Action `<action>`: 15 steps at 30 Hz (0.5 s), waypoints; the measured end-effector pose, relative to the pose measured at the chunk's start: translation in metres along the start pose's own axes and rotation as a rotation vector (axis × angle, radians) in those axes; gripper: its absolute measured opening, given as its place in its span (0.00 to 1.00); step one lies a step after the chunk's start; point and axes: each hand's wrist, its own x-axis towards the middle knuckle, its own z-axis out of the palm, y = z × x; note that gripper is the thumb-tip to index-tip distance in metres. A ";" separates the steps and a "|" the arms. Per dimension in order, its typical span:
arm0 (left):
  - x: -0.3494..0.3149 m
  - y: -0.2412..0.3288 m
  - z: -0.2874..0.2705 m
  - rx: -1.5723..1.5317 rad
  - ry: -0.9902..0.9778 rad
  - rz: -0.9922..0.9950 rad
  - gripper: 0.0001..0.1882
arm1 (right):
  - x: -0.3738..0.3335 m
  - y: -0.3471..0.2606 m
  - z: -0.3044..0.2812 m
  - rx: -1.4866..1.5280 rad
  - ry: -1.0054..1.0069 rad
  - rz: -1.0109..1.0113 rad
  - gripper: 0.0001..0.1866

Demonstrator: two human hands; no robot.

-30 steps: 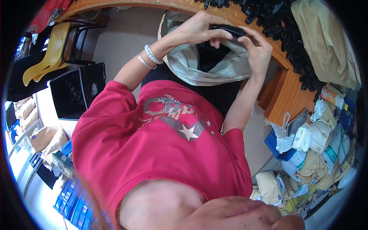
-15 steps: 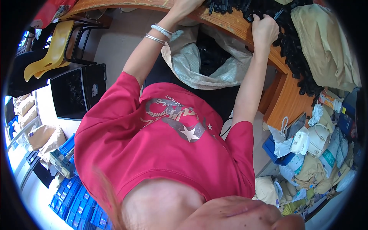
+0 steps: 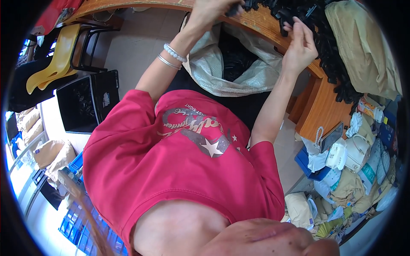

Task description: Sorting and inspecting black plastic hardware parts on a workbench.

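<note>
At the table's near edge, my left hand (image 3: 211,12) pinches a small black plastic part (image 3: 233,9); its fingertips reach the upper rim of the picture. My right hand (image 3: 300,48) has thumb and fingers closed on another black plastic part (image 3: 286,18), lifted in front of the pile. That pile of black plastic parts (image 3: 326,53) spreads along the wooden table (image 3: 273,30). Both parts are too small and dark for their exact kind to show. Below my hands, between my arms, a white woven sack (image 3: 209,77) gapes with black pieces (image 3: 237,59) inside.
A large tan paper bag (image 3: 361,51) lies over the pile at right. A phone (image 3: 331,137) leans near the table's end, beside a white handbag (image 3: 356,153) and heaped packages. To the left stand a black bin (image 3: 77,104) and a yellow chair (image 3: 57,64).
My right hand has drawn back from the pile, turned, and now holds up a black part. My left hand has come slightly lower, with a black part showing in its fingers.
</note>
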 end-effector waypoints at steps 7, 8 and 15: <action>-0.016 -0.004 0.018 -0.181 -0.164 -0.277 0.13 | -0.035 -0.025 0.022 -0.069 -0.314 0.029 0.14; -0.015 -0.007 0.014 -0.182 -0.166 -0.278 0.13 | -0.036 -0.024 0.022 -0.178 -0.299 -0.055 0.13; -0.033 0.000 0.012 0.657 -0.341 0.127 0.20 | -0.041 -0.021 0.026 -0.500 -0.168 -0.493 0.14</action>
